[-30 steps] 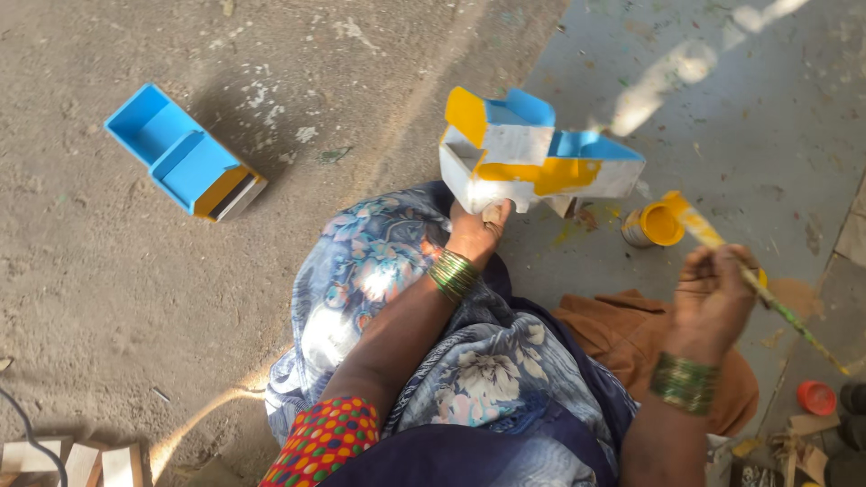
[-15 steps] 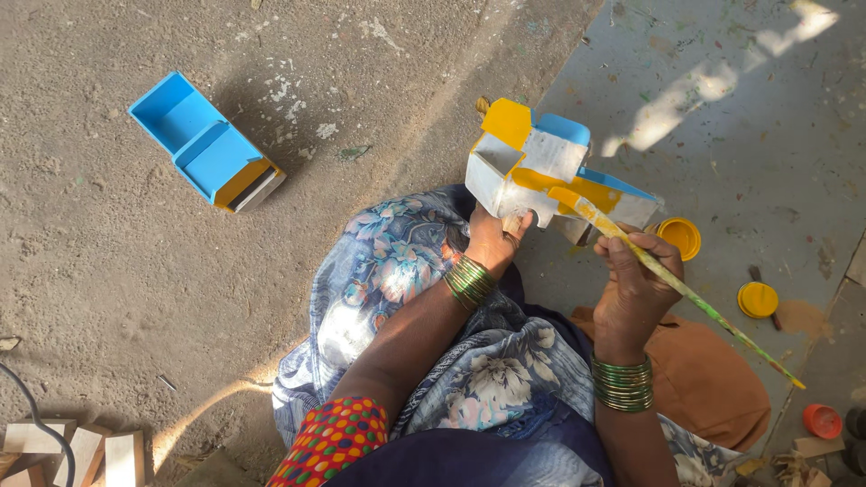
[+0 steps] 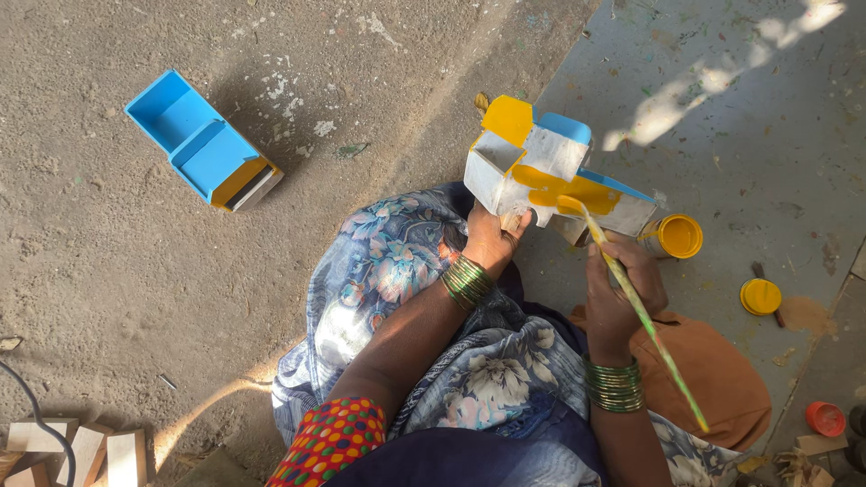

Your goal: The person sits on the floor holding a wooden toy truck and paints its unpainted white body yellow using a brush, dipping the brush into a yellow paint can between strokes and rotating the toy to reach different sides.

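Note:
My left hand grips the underside of a white wooden toy truck with yellow and blue painted parts, holding it above my knees. In my right hand is a long thin paintbrush with a paint-stained handle. Its yellow tip rests on the yellow patch on the truck's side. Both wrists wear green bangles.
An open pot of yellow paint stands just right of the truck, its yellow lid farther right. A blue painted toy truck lies on the dirt floor at upper left. Wooden blocks sit at bottom left. A brown cloth lies by my right arm.
The brush went from the paint pot over to the truck and now touches its yellow side. The truck has turned slightly in my left hand.

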The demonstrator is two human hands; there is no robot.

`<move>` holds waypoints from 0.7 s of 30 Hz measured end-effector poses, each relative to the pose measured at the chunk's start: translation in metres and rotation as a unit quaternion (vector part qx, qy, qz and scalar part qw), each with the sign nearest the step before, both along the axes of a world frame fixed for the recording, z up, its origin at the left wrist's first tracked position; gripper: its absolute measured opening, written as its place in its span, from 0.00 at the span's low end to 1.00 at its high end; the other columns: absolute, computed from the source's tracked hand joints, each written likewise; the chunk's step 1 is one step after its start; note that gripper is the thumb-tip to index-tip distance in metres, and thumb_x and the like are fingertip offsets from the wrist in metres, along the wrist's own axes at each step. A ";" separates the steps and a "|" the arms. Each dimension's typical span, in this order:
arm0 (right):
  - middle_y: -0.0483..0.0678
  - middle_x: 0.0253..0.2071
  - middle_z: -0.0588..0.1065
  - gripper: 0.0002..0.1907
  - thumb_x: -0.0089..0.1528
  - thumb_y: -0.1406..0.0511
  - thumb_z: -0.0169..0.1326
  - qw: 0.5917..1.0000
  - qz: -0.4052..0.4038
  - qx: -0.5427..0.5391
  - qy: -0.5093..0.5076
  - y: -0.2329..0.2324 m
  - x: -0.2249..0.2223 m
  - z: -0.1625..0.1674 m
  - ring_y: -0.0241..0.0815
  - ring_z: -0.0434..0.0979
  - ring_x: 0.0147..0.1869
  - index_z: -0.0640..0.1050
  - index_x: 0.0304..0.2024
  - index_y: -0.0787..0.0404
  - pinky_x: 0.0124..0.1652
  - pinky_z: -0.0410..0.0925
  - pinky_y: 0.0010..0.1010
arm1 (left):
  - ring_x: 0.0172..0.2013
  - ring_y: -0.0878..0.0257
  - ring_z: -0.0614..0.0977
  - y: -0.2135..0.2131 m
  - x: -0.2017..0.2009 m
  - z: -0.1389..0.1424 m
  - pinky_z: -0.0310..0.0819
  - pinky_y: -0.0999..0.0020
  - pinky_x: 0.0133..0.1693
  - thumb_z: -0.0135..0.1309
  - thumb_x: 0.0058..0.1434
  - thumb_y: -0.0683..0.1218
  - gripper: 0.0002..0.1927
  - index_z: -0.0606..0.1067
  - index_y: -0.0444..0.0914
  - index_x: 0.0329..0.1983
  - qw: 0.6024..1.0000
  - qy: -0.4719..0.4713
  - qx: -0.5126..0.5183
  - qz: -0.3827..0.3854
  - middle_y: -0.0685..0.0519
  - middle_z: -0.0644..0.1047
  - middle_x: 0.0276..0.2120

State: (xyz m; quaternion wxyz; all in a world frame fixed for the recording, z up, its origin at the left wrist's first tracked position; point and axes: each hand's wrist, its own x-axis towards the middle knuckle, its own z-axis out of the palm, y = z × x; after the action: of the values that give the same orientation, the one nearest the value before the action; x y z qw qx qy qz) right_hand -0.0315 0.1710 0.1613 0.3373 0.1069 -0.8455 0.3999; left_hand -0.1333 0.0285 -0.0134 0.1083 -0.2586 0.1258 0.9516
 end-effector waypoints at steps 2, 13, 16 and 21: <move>0.53 0.51 0.80 0.12 0.63 0.77 0.65 1.000 0.000 0.014 0.016 0.001 0.002 0.002 0.47 0.82 0.54 0.77 0.46 0.65 0.55 0.76 0.35 | 0.49 0.56 0.81 0.000 -0.001 0.004 0.83 0.63 0.38 0.43 0.72 0.54 0.17 0.70 0.45 0.59 1.000 -0.014 -0.005 -0.004 0.53 0.78 0.51; 0.51 0.48 0.78 0.13 0.59 0.76 0.67 0.992 0.063 0.099 0.050 -0.007 0.009 -0.012 0.47 0.82 0.50 0.79 0.41 0.61 0.46 0.77 0.33 | 0.45 0.57 0.82 -0.003 -0.005 -0.002 0.83 0.61 0.36 0.44 0.71 0.59 0.19 0.73 0.46 0.56 1.000 -0.015 0.023 0.008 0.54 0.79 0.48; 0.50 0.47 0.78 0.12 0.57 0.76 0.67 0.989 0.103 0.099 0.024 -0.003 0.022 -0.013 0.46 0.82 0.49 0.78 0.39 0.61 0.46 0.77 0.33 | 0.45 0.57 0.83 -0.002 -0.008 -0.003 0.83 0.62 0.35 0.44 0.72 0.60 0.19 0.73 0.46 0.55 1.000 -0.013 0.019 0.012 0.54 0.80 0.47; 0.50 0.48 0.79 0.12 0.57 0.76 0.67 0.991 0.094 0.092 0.008 0.000 0.039 -0.009 0.46 0.83 0.49 0.79 0.40 0.62 0.45 0.77 0.33 | 0.46 0.57 0.83 -0.003 -0.009 -0.001 0.82 0.61 0.35 0.43 0.72 0.60 0.19 0.73 0.47 0.56 1.000 -0.020 0.020 0.009 0.54 0.80 0.48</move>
State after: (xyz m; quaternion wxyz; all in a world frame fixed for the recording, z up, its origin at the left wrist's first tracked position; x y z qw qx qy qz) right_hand 0.0076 0.1710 0.1523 0.2933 0.2199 -0.8621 0.3499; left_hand -0.1418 0.0253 -0.0147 0.1076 -0.2770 0.1023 0.9493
